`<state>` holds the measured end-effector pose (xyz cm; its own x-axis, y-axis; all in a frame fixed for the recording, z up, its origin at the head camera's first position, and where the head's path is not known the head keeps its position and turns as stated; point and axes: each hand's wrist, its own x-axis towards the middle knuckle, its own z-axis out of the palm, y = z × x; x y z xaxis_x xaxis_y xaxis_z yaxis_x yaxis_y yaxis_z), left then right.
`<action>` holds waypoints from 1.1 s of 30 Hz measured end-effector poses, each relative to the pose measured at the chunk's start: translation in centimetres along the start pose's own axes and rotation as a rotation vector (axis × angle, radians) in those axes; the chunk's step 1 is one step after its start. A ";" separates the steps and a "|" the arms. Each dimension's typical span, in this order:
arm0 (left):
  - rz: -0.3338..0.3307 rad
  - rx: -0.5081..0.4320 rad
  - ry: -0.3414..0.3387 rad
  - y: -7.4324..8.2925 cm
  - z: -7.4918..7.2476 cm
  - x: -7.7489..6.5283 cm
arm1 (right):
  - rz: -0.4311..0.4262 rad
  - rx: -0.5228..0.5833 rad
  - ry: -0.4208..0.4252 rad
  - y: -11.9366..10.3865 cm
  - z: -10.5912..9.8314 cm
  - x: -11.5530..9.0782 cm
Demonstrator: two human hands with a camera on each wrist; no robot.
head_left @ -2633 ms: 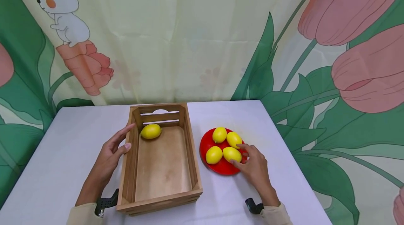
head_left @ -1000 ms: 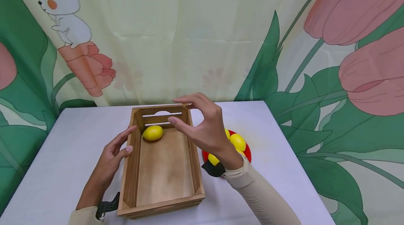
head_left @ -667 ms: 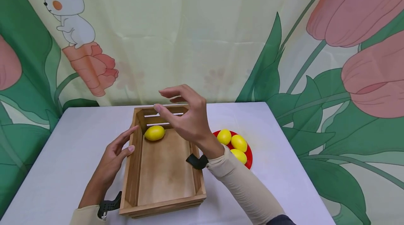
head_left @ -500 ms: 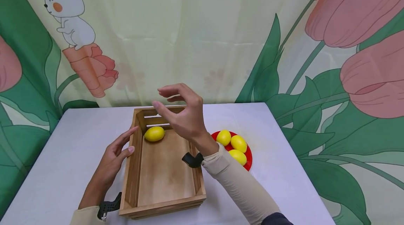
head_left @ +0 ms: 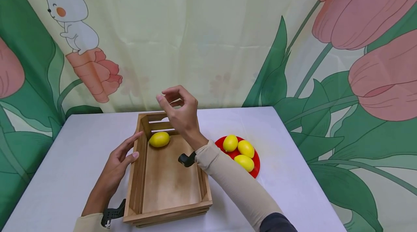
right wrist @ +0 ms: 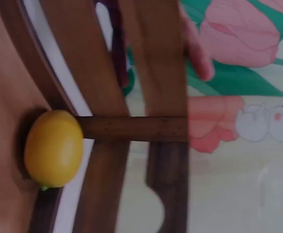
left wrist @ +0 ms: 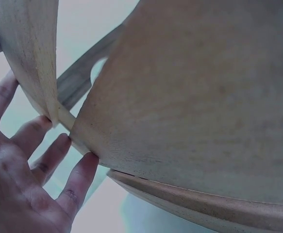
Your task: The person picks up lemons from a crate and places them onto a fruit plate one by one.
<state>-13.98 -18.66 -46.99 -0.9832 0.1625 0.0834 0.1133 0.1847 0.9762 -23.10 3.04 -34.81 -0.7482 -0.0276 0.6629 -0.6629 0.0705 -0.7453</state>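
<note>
My left hand (head_left: 118, 161) rests against the left side of a wooden crate (head_left: 167, 215). In the left wrist view, the fingertips of that hand (left wrist: 29, 165) touch the crate's slatted wall (left wrist: 190, 107), fingers fairly straight. My right hand (head_left: 180, 110) is raised over the crate's far end. Its fingers are loosely bent, the thumb close to the index finger, and nothing shows between them. One yellow lemon (head_left: 159, 139) lies in the crate's far left corner. The right wrist view shows this lemon (right wrist: 55, 148) beside the slats, without the right hand's fingers.
Right of the crate, a red plate (head_left: 256, 165) holds lemons (head_left: 246, 148); three show, and my right forearm covers part of the plate. A white cloth (head_left: 286, 195) covers the table. Behind hangs a printed curtain (head_left: 182, 43) with a rabbit and tulips.
My right hand has left a lemon on the plate and risen leftward above the crate. Lately its fingers and thumb have drawn closer together. The left hand stays at the crate's side.
</note>
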 end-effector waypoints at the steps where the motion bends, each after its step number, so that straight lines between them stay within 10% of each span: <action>1: -0.002 -0.001 -0.001 -0.1 0.1 0.0 | 0.018 -0.002 -0.002 0.6 0.1 -0.1; 18: 0.002 0.009 0.004 0.5 -0.9 -0.3 | 0.276 -0.097 -0.409 3.7 2.3 -1.4; 33: -0.016 -0.014 -0.018 0.3 0.0 0.0 | 0.370 -0.562 -0.675 4.6 1.2 -2.5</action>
<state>-13.91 -18.63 -46.69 -0.9822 0.1768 0.0640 0.0952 0.1741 0.9801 -24.33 2.23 -40.00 -0.8819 -0.4646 0.0798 -0.4026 0.6542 -0.6403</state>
